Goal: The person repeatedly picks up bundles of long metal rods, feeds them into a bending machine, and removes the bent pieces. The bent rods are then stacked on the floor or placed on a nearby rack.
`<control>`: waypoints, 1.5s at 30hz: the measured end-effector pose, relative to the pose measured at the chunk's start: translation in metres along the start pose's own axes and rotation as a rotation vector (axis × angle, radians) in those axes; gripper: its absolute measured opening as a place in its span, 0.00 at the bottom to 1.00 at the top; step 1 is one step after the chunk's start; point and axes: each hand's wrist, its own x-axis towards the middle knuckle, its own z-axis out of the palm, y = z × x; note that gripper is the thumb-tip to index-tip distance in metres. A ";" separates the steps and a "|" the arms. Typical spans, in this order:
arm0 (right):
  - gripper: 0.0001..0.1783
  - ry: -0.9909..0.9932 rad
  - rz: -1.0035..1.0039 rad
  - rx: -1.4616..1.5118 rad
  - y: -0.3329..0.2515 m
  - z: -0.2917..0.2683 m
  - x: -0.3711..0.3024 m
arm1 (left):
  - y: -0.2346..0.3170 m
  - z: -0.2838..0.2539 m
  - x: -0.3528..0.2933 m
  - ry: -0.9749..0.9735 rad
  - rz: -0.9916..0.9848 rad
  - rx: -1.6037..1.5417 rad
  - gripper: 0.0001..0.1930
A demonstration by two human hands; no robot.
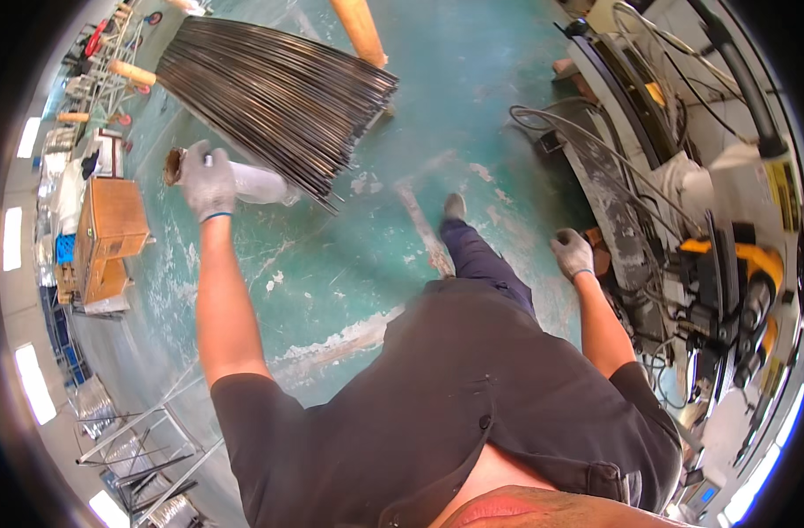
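Note:
My left hand, in a pale work glove, is closed around a roll of clear plastic wrap. The roll's brown core end sticks out past the hand on the left, and the film-covered part reaches right toward the rods. A large bundle of long dark metal rods lies just beyond, its uneven ends pointing toward me. My right hand, gloved too, hangs at my right side beside the machinery. Its fingers are loosely curled, and nothing shows in them.
Worn green floor stretches ahead. Wooden posts stand by the bundle. At the left are a wooden cabinet and metal frames. Machinery with a grey steel beam, loose cables and a yellow-black unit lines the right.

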 end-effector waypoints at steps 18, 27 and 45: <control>0.36 -0.497 -0.523 -0.153 -0.551 0.285 0.249 | -0.045 0.092 0.163 -0.051 -0.206 0.552 0.28; 0.37 -0.232 -0.446 -0.381 -0.625 0.394 0.248 | -0.053 0.113 0.176 0.015 -0.159 0.708 0.15; 0.12 -0.450 -0.505 -0.111 -0.586 0.364 0.264 | -0.109 0.232 0.199 -0.063 0.629 0.547 0.16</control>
